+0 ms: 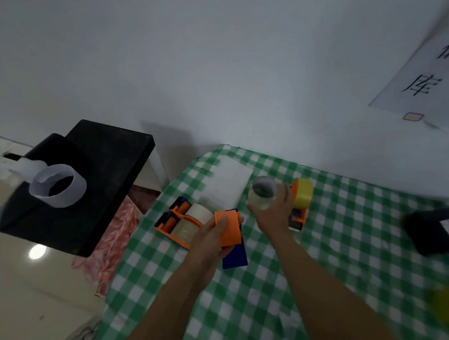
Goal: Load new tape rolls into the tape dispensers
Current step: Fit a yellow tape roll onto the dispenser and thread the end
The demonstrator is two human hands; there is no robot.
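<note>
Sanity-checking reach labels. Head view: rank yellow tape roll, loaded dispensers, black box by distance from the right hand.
1. Yellow tape roll, just right of the right hand gripping a clear tape roll.
2. Loaded dispensers, to its left, beyond the left hand and its orange dispenser.
3. Black box, far right.

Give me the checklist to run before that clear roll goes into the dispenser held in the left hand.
1. Left hand has a firm hold on the orange dispenser: ok, thumb and fingers wrap it.
2. Right hand has the clear tape roll: ok, fingers curl round it.
3. Dispenser's spindle is free of an old roll: cannot tell, the hand and the body hide it.
4. Roll is lined up with the dispenser: not ok, it is apart, off to the right.
5. Tape's loose end is found: cannot tell, too blurred.
</note>
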